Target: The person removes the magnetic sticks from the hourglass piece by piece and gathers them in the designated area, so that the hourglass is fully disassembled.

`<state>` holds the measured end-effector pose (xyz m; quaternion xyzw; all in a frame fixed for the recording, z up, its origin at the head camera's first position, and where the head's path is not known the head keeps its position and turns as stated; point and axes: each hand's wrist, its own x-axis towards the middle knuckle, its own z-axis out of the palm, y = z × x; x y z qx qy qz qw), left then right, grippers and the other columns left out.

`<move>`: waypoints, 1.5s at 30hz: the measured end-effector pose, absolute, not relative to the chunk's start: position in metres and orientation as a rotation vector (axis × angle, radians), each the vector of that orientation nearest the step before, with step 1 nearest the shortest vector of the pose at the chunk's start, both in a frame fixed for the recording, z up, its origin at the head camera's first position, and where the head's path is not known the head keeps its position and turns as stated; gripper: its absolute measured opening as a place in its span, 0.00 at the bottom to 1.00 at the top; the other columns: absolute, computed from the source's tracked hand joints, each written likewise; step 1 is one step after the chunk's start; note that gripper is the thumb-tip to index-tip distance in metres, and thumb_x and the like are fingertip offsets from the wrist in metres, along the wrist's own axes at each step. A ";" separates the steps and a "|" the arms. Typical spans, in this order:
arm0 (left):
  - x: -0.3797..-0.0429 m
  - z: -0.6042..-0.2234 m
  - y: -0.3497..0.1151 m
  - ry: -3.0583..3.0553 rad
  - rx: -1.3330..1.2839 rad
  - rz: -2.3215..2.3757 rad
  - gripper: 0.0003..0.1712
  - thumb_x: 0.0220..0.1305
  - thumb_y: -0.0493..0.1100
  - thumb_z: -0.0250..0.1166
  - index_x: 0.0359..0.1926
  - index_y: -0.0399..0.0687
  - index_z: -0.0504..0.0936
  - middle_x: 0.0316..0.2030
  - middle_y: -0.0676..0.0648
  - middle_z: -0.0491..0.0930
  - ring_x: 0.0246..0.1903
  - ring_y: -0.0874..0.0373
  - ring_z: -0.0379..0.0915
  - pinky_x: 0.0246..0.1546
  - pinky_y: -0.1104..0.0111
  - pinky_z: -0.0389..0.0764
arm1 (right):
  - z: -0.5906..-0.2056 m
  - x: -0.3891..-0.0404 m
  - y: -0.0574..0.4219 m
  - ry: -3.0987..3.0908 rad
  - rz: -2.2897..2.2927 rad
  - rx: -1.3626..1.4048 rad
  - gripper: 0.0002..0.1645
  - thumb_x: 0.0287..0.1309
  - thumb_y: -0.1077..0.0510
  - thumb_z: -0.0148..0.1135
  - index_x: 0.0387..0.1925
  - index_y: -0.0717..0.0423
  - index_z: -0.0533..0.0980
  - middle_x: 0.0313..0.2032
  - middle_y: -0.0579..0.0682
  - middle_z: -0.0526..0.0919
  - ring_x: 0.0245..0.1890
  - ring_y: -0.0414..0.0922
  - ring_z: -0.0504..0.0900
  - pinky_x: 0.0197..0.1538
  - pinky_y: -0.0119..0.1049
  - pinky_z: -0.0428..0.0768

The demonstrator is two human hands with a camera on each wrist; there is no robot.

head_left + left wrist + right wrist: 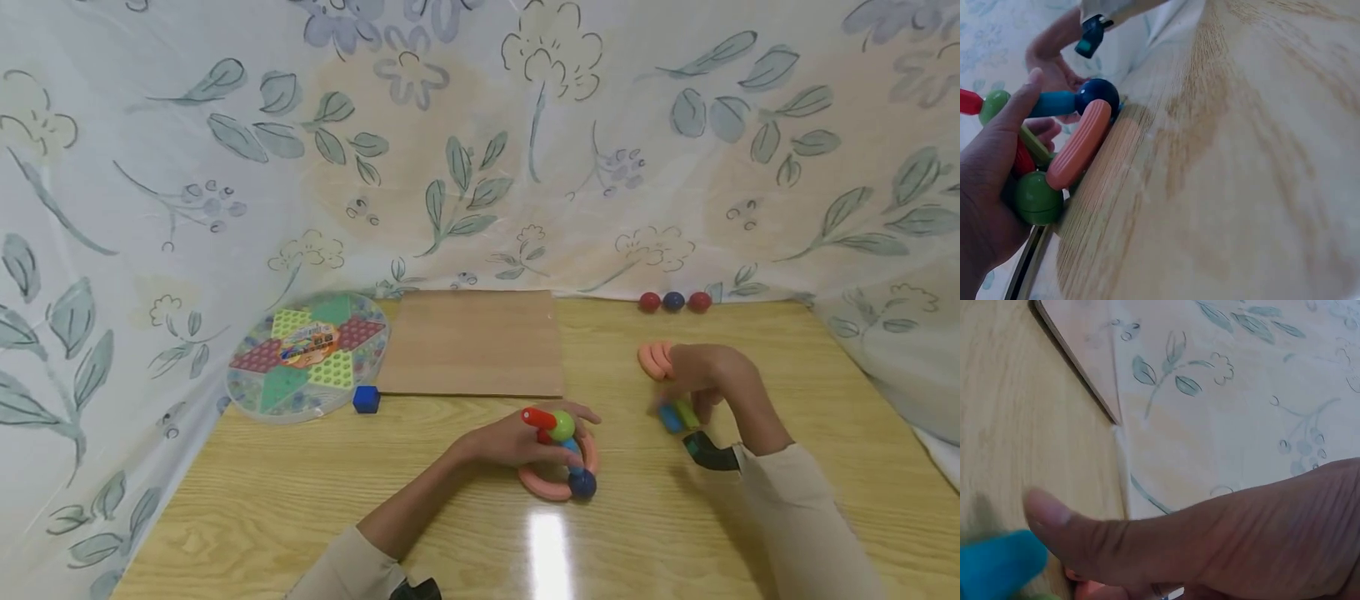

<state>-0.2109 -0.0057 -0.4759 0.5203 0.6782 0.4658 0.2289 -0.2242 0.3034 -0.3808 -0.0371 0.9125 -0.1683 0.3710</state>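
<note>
My left hand (517,442) grips a toy built of rods and balls, with a red rod (538,418), a light green ball (562,426), a dark blue ball (582,483) and a salmon curved rod (551,487) near the tabletop. In the left wrist view, the thumb lies over the light blue rod (1054,104) and a dark green ball (1039,198) sits by the palm. My right hand (708,379) reaches down over a blue rod (670,418) and a green rod (686,414). Its thumb is extended in the right wrist view; the other fingers are mostly hidden.
Salmon curved rods (655,360) lie just beyond the right hand. Two red balls and a blue ball (673,302) line the back edge. A brown board (480,342), a blue cube (367,399) and a round star-patterned game board (307,358) are at left. Floral cloth (465,167) hangs behind.
</note>
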 end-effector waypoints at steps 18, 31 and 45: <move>-0.212 -0.477 -0.008 1.855 1.431 1.285 0.11 0.70 0.39 0.70 0.50 0.40 0.84 0.71 0.40 0.74 0.75 0.59 0.65 0.79 0.64 0.63 | -0.382 -0.227 0.299 2.364 -0.395 0.006 0.16 0.64 0.55 0.72 0.37 0.63 0.75 0.21 0.50 0.81 0.21 0.41 0.87 0.25 0.25 0.77; -0.211 -0.475 -0.007 1.851 1.424 1.287 0.14 0.69 0.37 0.70 0.53 0.38 0.83 0.69 0.39 0.76 0.75 0.54 0.66 0.79 0.65 0.63 | -0.349 -0.213 0.280 2.667 -0.526 -0.401 0.18 0.70 0.49 0.65 0.36 0.60 0.74 0.26 0.50 0.82 0.26 0.42 0.78 0.32 0.36 0.72; -0.211 -0.472 -0.007 1.847 1.463 1.266 0.31 0.72 0.37 0.67 0.71 0.36 0.69 0.62 0.38 0.82 0.69 0.56 0.73 0.79 0.65 0.63 | -0.327 -0.177 0.219 2.748 -0.759 -1.073 0.03 0.71 0.57 0.66 0.44 0.50 0.82 0.38 0.40 0.86 0.38 0.33 0.84 0.43 0.30 0.84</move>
